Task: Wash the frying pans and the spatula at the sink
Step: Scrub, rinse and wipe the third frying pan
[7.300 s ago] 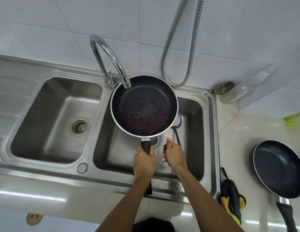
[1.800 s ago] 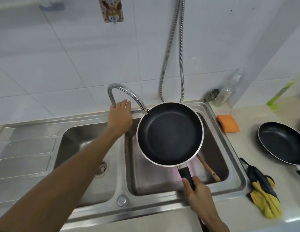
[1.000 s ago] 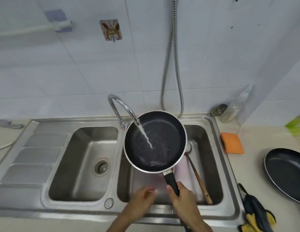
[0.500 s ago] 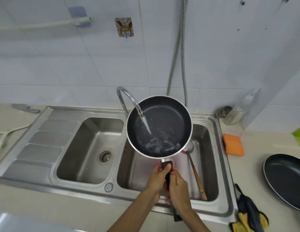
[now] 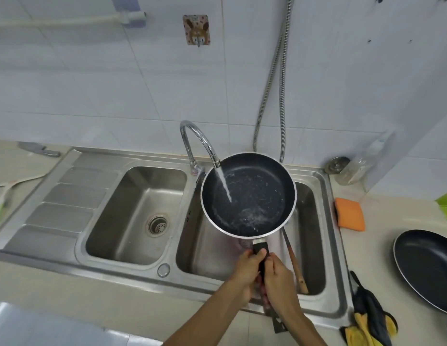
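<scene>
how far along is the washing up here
Nothing looks finished yet. In hand: left hand and right hand grip the pan by its handle, holding it under the running tap, water pooling inside. Left: the spatula lying in the sink, the second pan on the counter.

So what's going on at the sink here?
A person is rinsing a frying pan over the right basin of the sink. The left hand and the right hand both grip its handle. Water runs from the tap into the pan. The spatula lies in the basin underneath. A second frying pan sits on the counter to the right, near an orange sponge.
</scene>
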